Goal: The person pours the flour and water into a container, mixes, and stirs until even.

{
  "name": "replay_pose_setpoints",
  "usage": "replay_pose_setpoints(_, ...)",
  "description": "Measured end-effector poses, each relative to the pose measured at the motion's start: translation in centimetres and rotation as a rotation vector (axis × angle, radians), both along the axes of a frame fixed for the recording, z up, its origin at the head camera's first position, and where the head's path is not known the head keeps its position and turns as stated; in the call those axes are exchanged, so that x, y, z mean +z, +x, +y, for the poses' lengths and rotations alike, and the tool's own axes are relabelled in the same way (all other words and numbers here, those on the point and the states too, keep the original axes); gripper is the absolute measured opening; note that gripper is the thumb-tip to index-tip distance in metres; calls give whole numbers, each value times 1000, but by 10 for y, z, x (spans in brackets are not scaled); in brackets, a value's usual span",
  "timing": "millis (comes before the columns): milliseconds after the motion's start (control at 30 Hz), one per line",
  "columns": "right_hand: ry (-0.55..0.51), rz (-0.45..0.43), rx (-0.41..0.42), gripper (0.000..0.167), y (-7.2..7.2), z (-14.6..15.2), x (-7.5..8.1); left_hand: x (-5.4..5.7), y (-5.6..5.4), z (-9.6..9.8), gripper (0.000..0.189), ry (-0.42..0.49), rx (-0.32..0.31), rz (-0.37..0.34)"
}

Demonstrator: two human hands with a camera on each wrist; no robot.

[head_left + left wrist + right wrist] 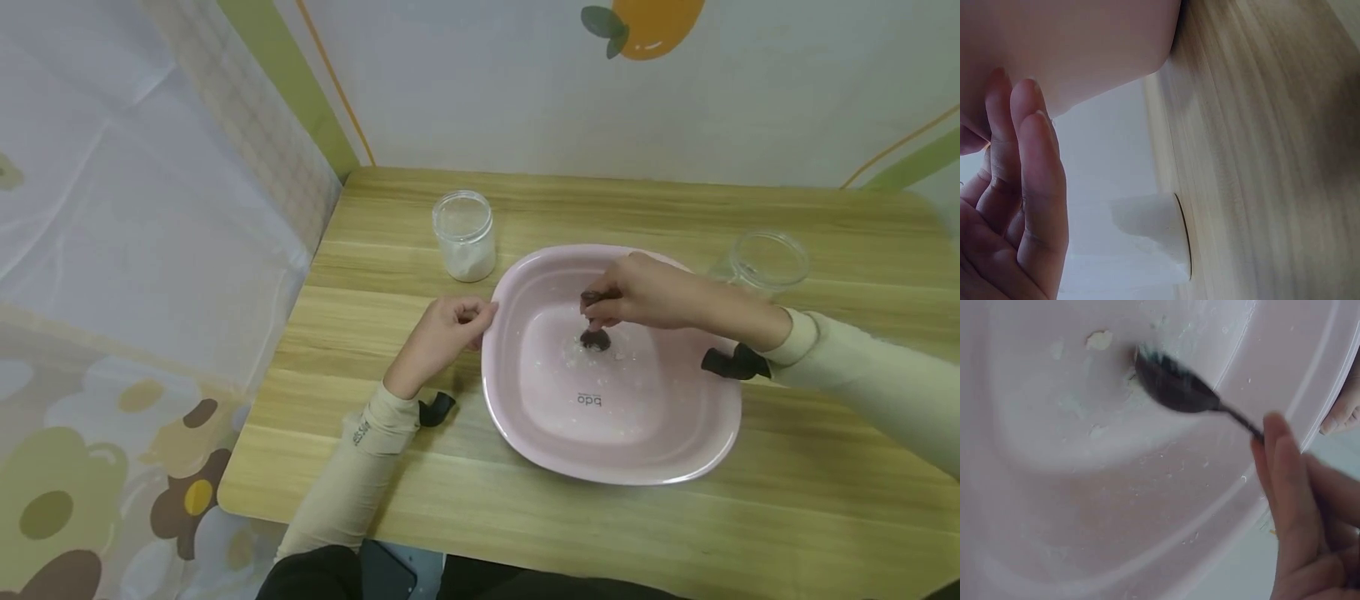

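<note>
A pink basin (611, 467) stands on the wooden table, with "bdo" printed on its inner floor. My left hand (446, 333) holds its left rim; in the left wrist view the fingers (1041, 181) lie along the outer wall. Over the basin, my right hand (648, 292) grips a dark spoon (596, 340) by its handle. The spoon's bowl (1175, 384) is low inside the basin and slightly blurred in the right wrist view. Around it are wet-looking white bits (1099, 340) and small spots. Part of the handle is hidden by the fingers.
Behind the basin on the left stands a lidless clear jar (467, 242) with white stuff at its bottom. Another clear container (770, 260) is at the back right, partly covered by the right forearm. The table (330, 367) meets a printed backdrop at its far edge.
</note>
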State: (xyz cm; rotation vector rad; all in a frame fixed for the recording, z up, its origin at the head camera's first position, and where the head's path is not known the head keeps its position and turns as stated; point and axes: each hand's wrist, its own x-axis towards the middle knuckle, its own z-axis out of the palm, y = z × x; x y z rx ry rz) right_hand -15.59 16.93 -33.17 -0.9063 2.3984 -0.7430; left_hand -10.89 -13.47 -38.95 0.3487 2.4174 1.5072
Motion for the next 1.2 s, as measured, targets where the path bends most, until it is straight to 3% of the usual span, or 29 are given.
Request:
replay_pose_setpoints(133,20,118,-25,12,-1,0,0,0,0,0,34,1,1,-5)
replay_pose_setpoints(267,43,95,-20,13,1,1,1,0,-1,0,35,2,-2,-7)
replay_pose_setpoints(433,8,-18,-6,12,3,-1,0,-2,-1,0,35,10,-3,-1)
replay_pose_setpoints(500,0,-13,-18,12,2,-3,0,-1,-2,0,35,12,-1,2)
replay_pose_setpoints(633,36,100,-44,13,-1,-3,0,-2,-2,0,35,13,-2,5)
replay_pose_setpoints(700,56,108,-52,14,-2,-3,1,-2,-2,0,34,14,-2,5)
replay_pose_setpoints(767,71,73,-58,15,-2,-2,2,-2,-2,0,34,12,-2,4)
replay_pose_setpoints(900,39,-82,-68,13,0,-2,3,-1,-2,0,34,13,-2,7)
replay_pose_setpoints(967,22,-99,-64,12,0,-2,3,-1,-2,0,34,13,-2,11)
replay_pose_setpoints(1200,49,112,-71,12,-3,-2,3,-2,-1,0,35,12,-4,-2)
